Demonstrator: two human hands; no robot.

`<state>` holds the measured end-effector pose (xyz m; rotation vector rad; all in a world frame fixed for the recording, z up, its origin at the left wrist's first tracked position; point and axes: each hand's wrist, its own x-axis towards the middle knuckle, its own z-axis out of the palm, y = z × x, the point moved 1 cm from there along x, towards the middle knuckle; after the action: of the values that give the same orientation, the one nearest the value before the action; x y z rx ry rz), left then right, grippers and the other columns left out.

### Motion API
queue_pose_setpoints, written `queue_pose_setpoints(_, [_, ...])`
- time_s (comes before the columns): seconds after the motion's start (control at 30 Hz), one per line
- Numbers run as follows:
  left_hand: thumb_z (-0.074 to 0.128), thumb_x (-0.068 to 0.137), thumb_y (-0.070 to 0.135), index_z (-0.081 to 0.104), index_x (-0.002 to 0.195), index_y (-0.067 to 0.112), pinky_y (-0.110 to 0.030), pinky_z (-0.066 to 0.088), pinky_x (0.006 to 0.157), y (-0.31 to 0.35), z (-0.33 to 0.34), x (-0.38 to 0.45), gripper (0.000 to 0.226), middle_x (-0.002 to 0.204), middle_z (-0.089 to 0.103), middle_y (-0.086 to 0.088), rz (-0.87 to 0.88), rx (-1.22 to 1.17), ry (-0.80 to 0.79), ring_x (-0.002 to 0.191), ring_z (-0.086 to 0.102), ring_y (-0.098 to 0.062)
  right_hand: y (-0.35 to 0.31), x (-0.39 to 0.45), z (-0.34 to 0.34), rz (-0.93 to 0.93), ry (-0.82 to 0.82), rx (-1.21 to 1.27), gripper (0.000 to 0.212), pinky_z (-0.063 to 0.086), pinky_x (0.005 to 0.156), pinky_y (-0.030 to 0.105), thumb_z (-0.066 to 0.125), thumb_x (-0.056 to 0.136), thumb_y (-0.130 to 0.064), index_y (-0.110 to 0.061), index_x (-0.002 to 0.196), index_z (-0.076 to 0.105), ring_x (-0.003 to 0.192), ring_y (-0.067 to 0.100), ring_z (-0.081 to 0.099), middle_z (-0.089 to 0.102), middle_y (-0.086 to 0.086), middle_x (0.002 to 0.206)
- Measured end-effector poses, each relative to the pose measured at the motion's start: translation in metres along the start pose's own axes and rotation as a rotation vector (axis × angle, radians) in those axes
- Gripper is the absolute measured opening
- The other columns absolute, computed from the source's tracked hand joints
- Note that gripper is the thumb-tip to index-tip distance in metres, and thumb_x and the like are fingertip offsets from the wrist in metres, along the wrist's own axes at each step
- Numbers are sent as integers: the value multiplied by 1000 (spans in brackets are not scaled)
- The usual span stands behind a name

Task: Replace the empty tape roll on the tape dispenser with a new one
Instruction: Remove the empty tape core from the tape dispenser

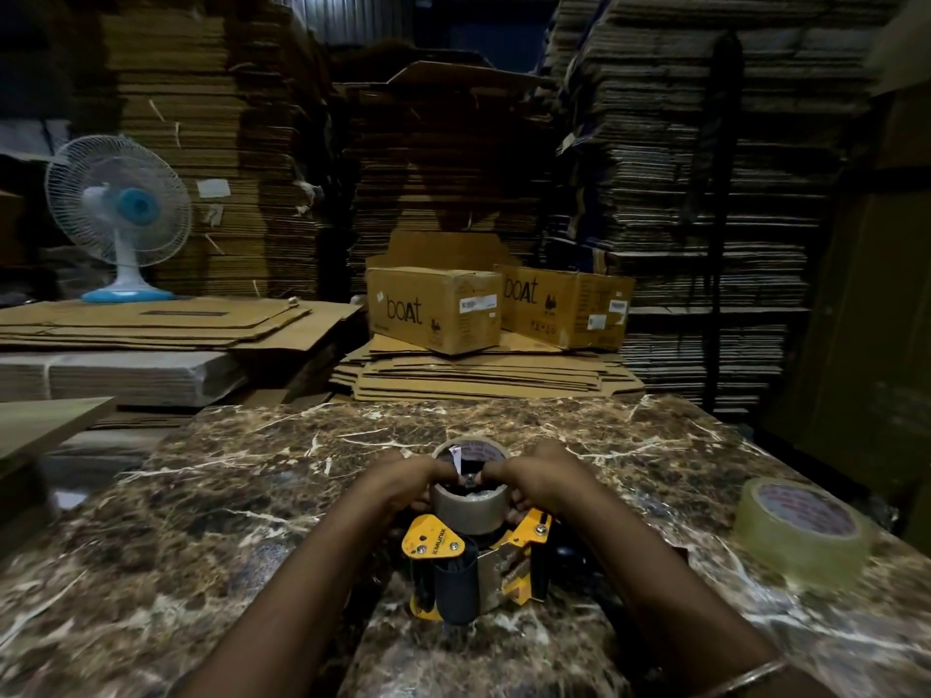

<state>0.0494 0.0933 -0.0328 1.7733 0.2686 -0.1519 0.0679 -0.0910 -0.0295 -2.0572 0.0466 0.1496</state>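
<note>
A yellow and black tape dispenser (pixel 473 561) lies on the marble table (pixel 226 521), its handle toward me. On its hub sits an empty cardboard tape core (pixel 469 506), grey-brown. My left hand (pixel 403 483) grips the core from the left, thumb hooked over its rim. From the right, my right hand (pixel 534 478) holds the same core, fingers over the rim and down its side. A full roll of clear tape (pixel 801 531) with a red-printed core lies flat on the table at the right.
Two brown "boAt" cartons (pixel 436 309) stand on flattened cardboard beyond the table's far edge. A white and blue table fan (pixel 121 214) stands at the back left. Tall stacks of flat cardboard (pixel 705 168) fill the background.
</note>
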Motion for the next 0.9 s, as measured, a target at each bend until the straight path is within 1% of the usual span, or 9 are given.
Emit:
queue_pose_setpoints(0.13, [82, 51, 17, 60, 118, -3, -34, 46, 67, 3, 2, -2, 73, 103, 71, -20, -4, 6, 13, 73, 60, -23, 1, 1, 1, 0, 33, -25, 58, 60, 61, 35, 88, 58, -37, -1, 98, 64, 71, 28, 72, 73, 15, 89])
queue_pose_setpoints(0.23, [78, 72, 11, 64, 113, -2, -29, 49, 62, 3, 4, 0, 45, 102, 68, -15, -6, 29, 8, 74, 60, -20, 0, 4, 3, 2, 35, -12, 59, 56, 54, 30, 88, 65, -32, 4, 105, 63, 60, 25, 68, 72, 18, 90])
queue_pose_setpoints(0.3, [76, 73, 11, 68, 109, -1, -29, 50, 63, 2, 4, 3, 39, 105, 68, -15, -5, 36, -4, 78, 60, -21, -1, 5, 3, 15, 15, 0, 64, 55, 53, 29, 87, 66, -32, 4, 111, 61, 62, 25, 69, 72, 18, 93])
queue_pose_setpoints(0.37, [75, 73, 11, 69, 107, 0, -27, 49, 62, 1, 3, 5, 36, 103, 67, -14, -5, 47, -19, 79, 59, -21, -1, 5, 4, 17, 1, -7, 59, 58, 59, 32, 86, 66, -33, 1, 106, 60, 72, 27, 71, 72, 17, 97])
queue_pose_setpoints(0.43, [74, 73, 11, 69, 106, 0, -25, 47, 59, 2, 4, 6, 35, 97, 65, -12, -11, 43, -24, 77, 58, -20, -2, 4, 3, 15, 4, -4, 47, 62, 68, 37, 86, 67, -31, -6, 94, 56, 80, 30, 72, 70, 16, 97])
queue_pose_setpoints(0.53, [74, 73, 9, 68, 107, 0, -24, 45, 55, 2, 6, 7, 36, 95, 64, -10, -9, 37, -12, 75, 58, -19, -1, 4, 4, 12, 6, 6, 45, 64, 76, 44, 86, 65, -29, -9, 87, 53, 82, 32, 72, 68, 15, 95])
queue_pose_setpoints(0.73, [79, 61, 22, 68, 107, 1, -30, 52, 65, -3, 2, 11, 51, 115, 64, -17, 15, 76, -5, 92, 62, -25, 1, 2, 4, -2, 41, 8, 51, 59, 60, 34, 87, 69, -29, -4, 103, 60, 74, 26, 69, 71, 14, 95])
queue_pose_setpoints(0.83, [79, 48, 30, 70, 102, 4, -42, 58, 85, -3, 1, 11, 60, 112, 66, -16, 16, 75, -2, 100, 65, -31, 1, 1, 3, -19, 59, -2, 48, 57, 58, 32, 86, 71, -31, -5, 102, 60, 74, 24, 70, 71, 13, 94])
queue_pose_setpoints(0.9, [78, 50, 30, 72, 99, 3, -38, 56, 78, -2, 1, 11, 56, 113, 67, -18, 33, 81, -8, 99, 65, -31, 0, -1, 2, -32, 72, -11, 50, 53, 53, 29, 86, 71, -32, -4, 104, 61, 69, 21, 69, 72, 12, 92])
